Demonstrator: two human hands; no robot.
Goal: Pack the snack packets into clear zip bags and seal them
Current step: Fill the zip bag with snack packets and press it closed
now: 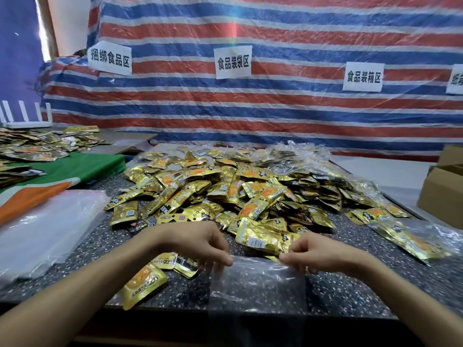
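A broad heap of gold foil snack packets [225,191] blocks the middle of the dark speckled surface [100,246]. Bare strips lie at its near right and between the heap and the clear plastic bag stack [45,234] left.

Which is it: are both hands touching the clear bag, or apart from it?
Touching. The head view shows the left hand and right hand each pinching the top edge of the clear bag.

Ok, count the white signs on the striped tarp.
4 signs: far left, centre, right of centre, one cut off at the right edge. More may be hidden.
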